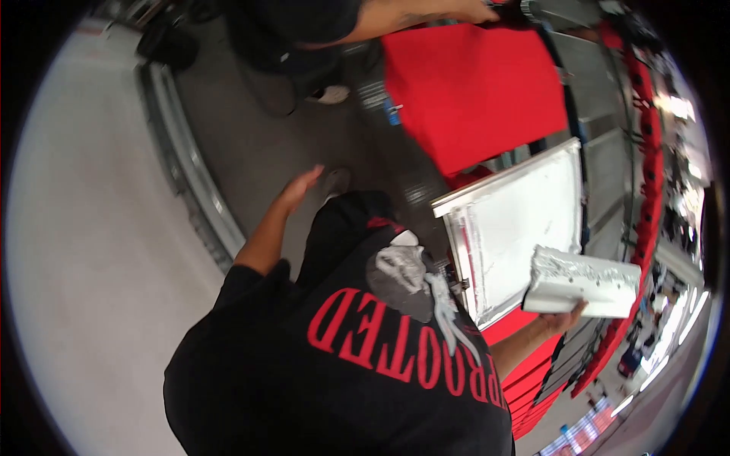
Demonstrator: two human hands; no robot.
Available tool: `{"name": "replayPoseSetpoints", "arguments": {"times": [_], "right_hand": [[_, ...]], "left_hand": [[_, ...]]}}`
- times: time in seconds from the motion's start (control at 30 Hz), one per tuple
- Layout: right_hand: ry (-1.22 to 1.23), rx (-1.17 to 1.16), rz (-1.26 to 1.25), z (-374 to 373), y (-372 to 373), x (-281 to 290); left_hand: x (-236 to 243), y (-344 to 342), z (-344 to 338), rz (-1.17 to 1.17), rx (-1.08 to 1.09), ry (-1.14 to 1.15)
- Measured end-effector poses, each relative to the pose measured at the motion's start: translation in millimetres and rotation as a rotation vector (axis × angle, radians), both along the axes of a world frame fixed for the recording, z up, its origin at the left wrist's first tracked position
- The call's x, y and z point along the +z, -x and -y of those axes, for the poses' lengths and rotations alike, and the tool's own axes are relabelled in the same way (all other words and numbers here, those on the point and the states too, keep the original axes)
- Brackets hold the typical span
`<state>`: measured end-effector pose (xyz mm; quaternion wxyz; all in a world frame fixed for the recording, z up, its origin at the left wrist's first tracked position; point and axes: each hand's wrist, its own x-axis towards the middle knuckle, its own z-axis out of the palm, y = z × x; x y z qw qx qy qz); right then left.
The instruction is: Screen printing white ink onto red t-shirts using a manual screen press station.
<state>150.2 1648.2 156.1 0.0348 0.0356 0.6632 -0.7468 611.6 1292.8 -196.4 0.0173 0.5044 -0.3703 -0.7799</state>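
My right hand grips the lower edge of a wide, pale squeegee. Thick white paste clings along its upper edge. Just behind and to its left lies a framed printing screen, its metal frame tilted and its inner surface smeared white. The squeegee overlaps the screen's near right corner; whether they touch I cannot tell. My left hand hangs away from these things over the dark floor, with fingers stretched out and nothing in it.
Beyond the screen, a red cloth-like sheet covers a flat support. Another person's hand reaches to its far edge. Metal machine parts and a red curved rail run down the right. A metal floor-level rail borders a pale surface at left.
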Motion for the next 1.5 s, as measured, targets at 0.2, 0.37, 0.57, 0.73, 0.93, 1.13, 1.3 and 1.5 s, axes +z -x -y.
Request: {"name": "replayPoseSetpoints", "arguments": {"times": [0.2,0.37,0.57,0.73,0.93,1.13,1.3,1.5], "right_hand": [[0.086,0.014,-0.062,-6.8,0.8,-1.0],[0.2,0.004,-0.049,23.9,-3.5,2.2],[0.261,-0.008,-0.077,0.3,1.3,6.7],[0.2,-0.041,-0.102,0.9,-5.1,13.2],[0.171,-0.047,-0.114,-9.1,-3.0,-2.1],[0.2,-0.084,-0.036,-27.5,-7.9,-8.3],[0.226,-0.072,0.04,-24.3,1.8,-8.7],[0.245,-0.028,0.039,-27.9,0.0,-11.5]], "left_hand": [[-138.4,-150.9,-107.0,0.031,-1.259,0.798],[-121.2,-69.8,-116.0,-0.193,-1.157,0.885],[-92.8,-36.5,-17.6,-0.234,-1.291,0.962],[-94.4,-13.2,-20.0,-0.131,-1.348,0.94],[-100.1,-21.2,-5.8,0.033,-1.377,0.854],[-63.4,-13.9,-0.8,0.35,-1.384,0.535],[-11.7,20.1,10.4,0.318,-1.749,0.708],[26.6,33.0,29.3,0.546,-0.479,0.392]]}}
